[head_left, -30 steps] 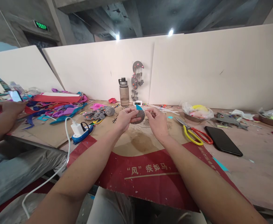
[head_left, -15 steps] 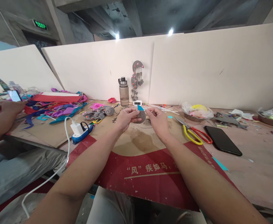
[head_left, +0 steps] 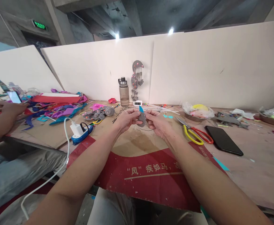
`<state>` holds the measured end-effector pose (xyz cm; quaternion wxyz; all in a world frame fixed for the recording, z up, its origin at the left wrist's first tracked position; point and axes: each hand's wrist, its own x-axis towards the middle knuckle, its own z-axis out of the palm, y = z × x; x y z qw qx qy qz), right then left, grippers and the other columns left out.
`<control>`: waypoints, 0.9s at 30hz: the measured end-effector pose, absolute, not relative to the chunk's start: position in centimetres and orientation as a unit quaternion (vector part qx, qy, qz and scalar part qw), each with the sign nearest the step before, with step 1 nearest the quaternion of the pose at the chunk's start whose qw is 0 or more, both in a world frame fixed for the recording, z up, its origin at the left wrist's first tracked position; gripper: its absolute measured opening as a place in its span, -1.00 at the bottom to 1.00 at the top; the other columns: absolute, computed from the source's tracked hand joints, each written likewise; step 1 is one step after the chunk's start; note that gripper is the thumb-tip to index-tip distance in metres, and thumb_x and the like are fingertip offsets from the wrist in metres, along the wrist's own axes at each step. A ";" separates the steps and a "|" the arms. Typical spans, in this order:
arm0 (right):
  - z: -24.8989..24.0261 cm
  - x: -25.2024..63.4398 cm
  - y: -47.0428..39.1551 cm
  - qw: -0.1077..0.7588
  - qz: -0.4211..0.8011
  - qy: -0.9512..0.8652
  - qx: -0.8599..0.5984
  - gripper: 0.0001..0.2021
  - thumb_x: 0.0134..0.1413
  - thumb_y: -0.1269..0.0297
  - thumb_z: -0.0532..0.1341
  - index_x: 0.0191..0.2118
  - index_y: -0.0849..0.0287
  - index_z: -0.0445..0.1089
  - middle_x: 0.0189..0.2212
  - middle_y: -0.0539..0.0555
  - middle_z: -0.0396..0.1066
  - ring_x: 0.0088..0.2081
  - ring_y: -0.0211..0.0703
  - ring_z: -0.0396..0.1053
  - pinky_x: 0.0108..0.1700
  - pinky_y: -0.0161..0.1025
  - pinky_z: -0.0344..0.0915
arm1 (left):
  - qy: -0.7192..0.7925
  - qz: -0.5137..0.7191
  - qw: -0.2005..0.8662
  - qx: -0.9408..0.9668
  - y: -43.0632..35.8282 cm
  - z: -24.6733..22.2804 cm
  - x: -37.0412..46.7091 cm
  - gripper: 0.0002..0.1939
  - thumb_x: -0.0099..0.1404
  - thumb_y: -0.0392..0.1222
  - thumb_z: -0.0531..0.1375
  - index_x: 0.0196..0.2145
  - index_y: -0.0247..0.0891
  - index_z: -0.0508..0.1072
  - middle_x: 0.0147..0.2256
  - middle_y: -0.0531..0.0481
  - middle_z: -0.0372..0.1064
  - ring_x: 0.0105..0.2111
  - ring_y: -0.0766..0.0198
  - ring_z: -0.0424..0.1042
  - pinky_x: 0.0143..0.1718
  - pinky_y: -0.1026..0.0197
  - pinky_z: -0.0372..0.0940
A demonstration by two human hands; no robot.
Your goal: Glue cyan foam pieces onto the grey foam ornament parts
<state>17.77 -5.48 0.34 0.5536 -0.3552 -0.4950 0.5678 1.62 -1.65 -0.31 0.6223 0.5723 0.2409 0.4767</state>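
Note:
A small grey felt piece (head_left: 142,119) is held up over the middle of the table, with a pointed blue scrap (head_left: 141,108) standing out of its top edge. My left hand (head_left: 129,120) pinches the felt from the left, thumb in front. On the other side, my right hand (head_left: 157,122) has its fingers closed at the felt's right edge; anything smaller between those fingertips is hidden. A thin dark line like a thread curves below the felt. Small blue scraps (head_left: 168,116) lie just beyond my right hand.
Yellow-and-red-handled scissors (head_left: 193,132) and a black phone (head_left: 223,140) lie to the right. A bottle (head_left: 124,92) stands behind, near a grey hanging ornament (head_left: 137,79). At left are a blue power strip (head_left: 82,134), felt scraps (head_left: 62,107) and another person's hands (head_left: 12,107) with a phone.
My right hand has come in against the felt piece, which has turned and looks narrower. The blue scraps beyond my right hand show more fully.

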 end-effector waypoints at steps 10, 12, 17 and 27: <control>-0.8 16.7 -4.9 0.617 0.482 -0.500 -0.370 -0.65 -0.29 0.03 0.40 -0.45 0.15 0.36 -0.63 -0.11 0.26 -0.66 -0.42 0.02 -0.64 -0.36 -0.12 | 0.251 0.502 0.616 0.552 -1.7 -0.9 2.4 -0.65 -0.01 -0.07 0.44 -0.39 -0.37 0.48 -0.40 -0.04 0.46 -0.44 0.36 0.44 -0.44 0.33 0.35; -1.3 16.4 -4.7 0.633 0.456 -0.498 -0.378 -0.68 -0.24 0.03 0.37 -0.44 0.15 0.36 -0.62 -0.10 0.28 -0.64 -0.38 0.09 -0.61 -0.35 -0.03 | 0.240 0.509 0.623 0.544 -1.9 -0.9 2.7 -0.68 0.00 -0.08 0.43 -0.43 -0.38 0.49 -0.43 -0.03 0.45 -0.47 0.38 0.40 -0.45 0.34 0.32; -2.0 16.2 -4.1 0.660 0.378 -0.510 -0.401 -0.72 -0.18 0.05 0.32 -0.42 0.14 0.35 -0.60 -0.11 0.28 -0.56 -0.31 0.17 -0.49 -0.30 0.15 | 0.198 0.528 0.628 0.536 -2.2 -0.8 3.2 -0.75 -0.02 -0.12 0.41 -0.46 -0.35 0.52 -0.46 -0.03 0.44 -0.46 0.36 0.37 -0.40 0.29 0.29; -1.2 16.7 -5.2 0.636 0.229 -0.589 -0.442 -0.87 -0.02 0.20 0.22 -0.40 0.14 0.34 -0.60 -0.12 0.13 -0.50 -0.27 0.12 -0.40 -0.27 0.10 | 0.272 0.554 0.573 0.539 -2.1 -0.8 3.3 -0.68 -0.13 -0.07 0.46 -0.53 -0.35 0.49 -0.52 0.01 0.42 -0.49 0.36 0.34 -0.33 0.22 0.28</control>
